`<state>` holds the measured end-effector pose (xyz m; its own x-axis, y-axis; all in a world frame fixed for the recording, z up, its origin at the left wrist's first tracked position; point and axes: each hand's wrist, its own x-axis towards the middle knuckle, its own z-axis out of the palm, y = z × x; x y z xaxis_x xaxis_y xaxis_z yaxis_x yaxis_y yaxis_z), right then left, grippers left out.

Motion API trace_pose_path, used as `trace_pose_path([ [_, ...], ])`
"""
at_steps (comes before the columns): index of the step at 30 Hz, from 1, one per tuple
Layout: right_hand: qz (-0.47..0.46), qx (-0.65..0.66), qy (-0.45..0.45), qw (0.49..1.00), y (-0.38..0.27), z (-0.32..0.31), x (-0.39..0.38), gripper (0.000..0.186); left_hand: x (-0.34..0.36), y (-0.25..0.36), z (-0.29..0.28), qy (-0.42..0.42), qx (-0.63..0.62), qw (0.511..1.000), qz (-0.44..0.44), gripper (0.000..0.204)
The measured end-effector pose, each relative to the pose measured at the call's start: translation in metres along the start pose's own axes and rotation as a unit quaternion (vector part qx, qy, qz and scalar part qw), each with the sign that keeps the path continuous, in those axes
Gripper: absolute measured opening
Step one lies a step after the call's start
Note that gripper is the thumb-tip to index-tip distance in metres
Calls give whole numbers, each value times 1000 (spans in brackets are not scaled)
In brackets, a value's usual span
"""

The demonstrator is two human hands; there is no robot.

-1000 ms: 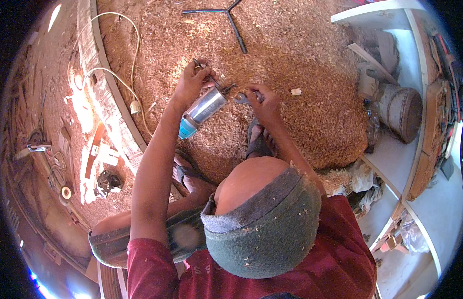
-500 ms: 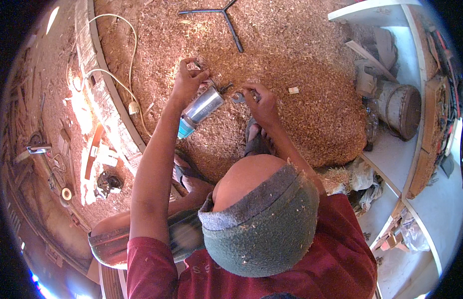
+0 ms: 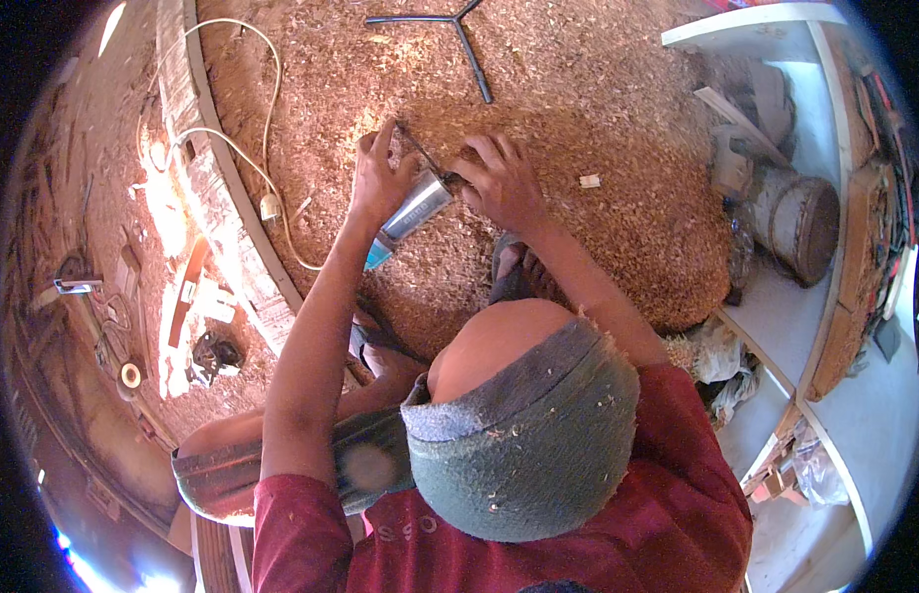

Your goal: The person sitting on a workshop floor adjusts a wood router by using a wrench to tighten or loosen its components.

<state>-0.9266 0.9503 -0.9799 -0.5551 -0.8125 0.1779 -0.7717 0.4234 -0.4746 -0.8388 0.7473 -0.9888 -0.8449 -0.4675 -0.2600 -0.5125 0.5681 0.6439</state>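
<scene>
A small power tool with a silver cylindrical body (image 3: 418, 208) and a teal end leans between my hands, its dark spindle end pointing up and right. My left hand (image 3: 382, 180) is beside the body, fingers closed on a thin dark metal bar (image 3: 420, 148) that reaches down to the spindle. From the other side my right hand (image 3: 503, 183) bends its fingers at the spindle end. The open-ended spanner seen in that hand half a second ago is now mostly hidden by the fingers.
Wood shavings (image 3: 617, 237) cover the ground. Beyond my hands lies a black three-armed metal piece (image 3: 459, 25). A pale cord with a plug (image 3: 269, 207) runs by a long wooden beam (image 3: 217, 198) at left. White shelving (image 3: 766, 20) and a cylindrical motor-like part (image 3: 790, 217) stand right.
My right hand has moved left with the spanner, up to the spindle end of the tool. My left hand still grips the thin bar, and the whole view has shifted slightly.
</scene>
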Motion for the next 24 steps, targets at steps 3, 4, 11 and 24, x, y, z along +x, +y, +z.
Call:
trace_pose_path([
  [3,-39,-7,-6,999,6,3,10,32,-4,-3,-3,18,35,996,85,67],
  [4,-52,-1,6,999,7,4,12,31,-5,-3,-4,24,11,992,122,67],
  [11,-74,7,-22,997,13,6,14,27,-15,7,-4,-42,30,991,125,95],
  [24,-103,-21,-123,987,23,3,24,26,-15,12,-5,-84,89,988,95,99],
])
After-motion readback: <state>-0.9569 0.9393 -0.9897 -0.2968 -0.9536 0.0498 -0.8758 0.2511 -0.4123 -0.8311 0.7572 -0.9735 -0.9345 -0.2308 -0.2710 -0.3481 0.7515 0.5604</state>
